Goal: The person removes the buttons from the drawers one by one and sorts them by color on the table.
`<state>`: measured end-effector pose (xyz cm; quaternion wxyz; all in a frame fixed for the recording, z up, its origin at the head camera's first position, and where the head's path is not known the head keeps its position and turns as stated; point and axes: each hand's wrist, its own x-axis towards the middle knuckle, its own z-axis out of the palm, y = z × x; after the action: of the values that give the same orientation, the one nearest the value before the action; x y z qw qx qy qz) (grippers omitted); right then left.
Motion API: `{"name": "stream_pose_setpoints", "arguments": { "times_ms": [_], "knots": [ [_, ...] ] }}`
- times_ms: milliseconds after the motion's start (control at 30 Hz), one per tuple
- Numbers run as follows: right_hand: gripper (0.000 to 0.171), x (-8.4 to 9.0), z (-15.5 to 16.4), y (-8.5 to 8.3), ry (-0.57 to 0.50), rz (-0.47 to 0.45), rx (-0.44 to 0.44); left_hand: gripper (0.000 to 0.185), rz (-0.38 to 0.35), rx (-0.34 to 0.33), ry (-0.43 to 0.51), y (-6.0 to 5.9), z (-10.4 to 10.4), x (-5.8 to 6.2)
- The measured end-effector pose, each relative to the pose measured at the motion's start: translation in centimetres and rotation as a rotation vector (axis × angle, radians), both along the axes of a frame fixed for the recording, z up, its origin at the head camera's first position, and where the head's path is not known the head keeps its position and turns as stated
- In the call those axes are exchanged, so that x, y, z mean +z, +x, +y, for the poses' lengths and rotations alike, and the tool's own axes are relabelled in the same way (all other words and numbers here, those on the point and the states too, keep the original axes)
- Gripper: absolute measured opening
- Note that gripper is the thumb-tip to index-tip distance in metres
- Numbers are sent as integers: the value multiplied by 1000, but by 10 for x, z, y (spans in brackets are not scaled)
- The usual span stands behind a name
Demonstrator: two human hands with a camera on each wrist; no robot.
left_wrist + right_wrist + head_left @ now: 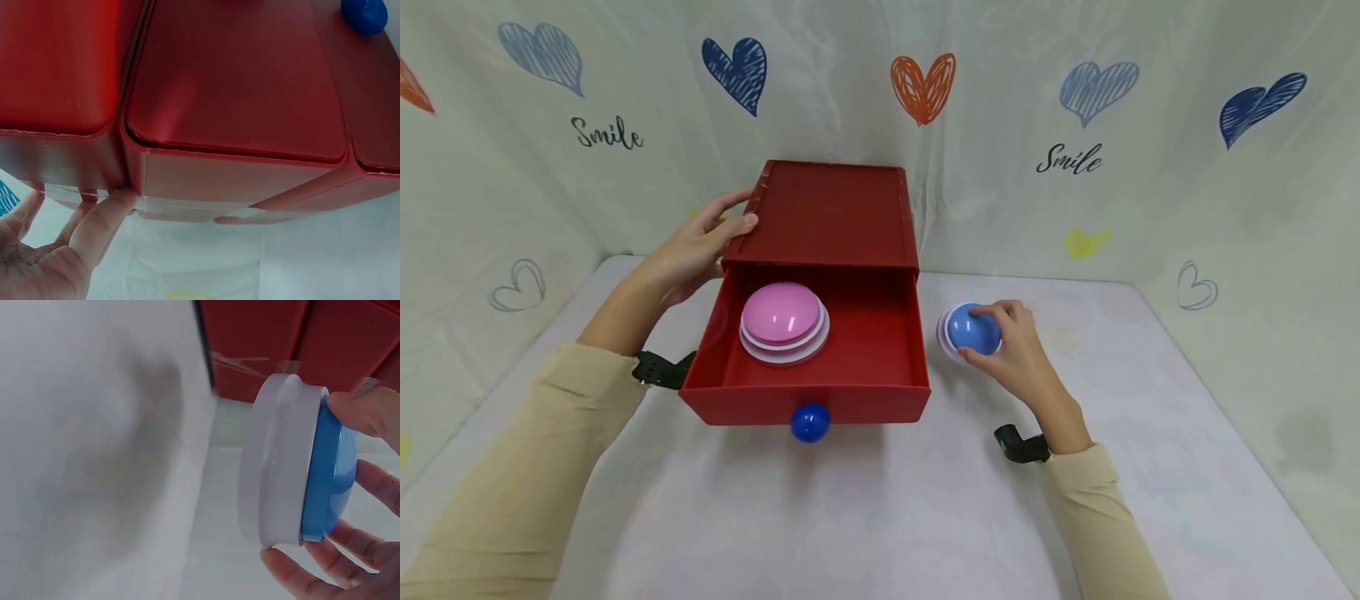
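A red box (838,212) stands at the table's middle with its drawer (820,392) pulled out toward me. A pink-domed button on a white base (784,322) lies inside the drawer at its left. My left hand (703,242) rests against the box's left side, fingers straight on the casing (94,219). My right hand (1011,346) curls its fingers round a blue-domed button with a white base (970,331), which sits on the table right of the drawer. In the right wrist view the fingertips (365,412) pinch the blue dome (331,481).
A blue ball knob (810,422) sticks out of the drawer's front. The white table (880,517) is hemmed by a cloth backdrop (1150,125) with hearts behind and at both sides. Bare surface lies in front of the drawer.
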<state>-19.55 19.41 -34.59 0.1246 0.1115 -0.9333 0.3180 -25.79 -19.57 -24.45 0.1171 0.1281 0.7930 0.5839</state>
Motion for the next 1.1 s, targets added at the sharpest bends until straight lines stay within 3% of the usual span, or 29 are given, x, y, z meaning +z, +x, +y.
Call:
{"name": "stream_pose_setpoints", "arguments": {
  "times_ms": [333,1100],
  "knots": [
    [54,-12,0,-14,36,-119,7,60,8,-4,13,0,-1,-1],
    [54,-25,2,-28,56,-277,-23,61,8,-6,19,-1,0,-2]
  ]
}}
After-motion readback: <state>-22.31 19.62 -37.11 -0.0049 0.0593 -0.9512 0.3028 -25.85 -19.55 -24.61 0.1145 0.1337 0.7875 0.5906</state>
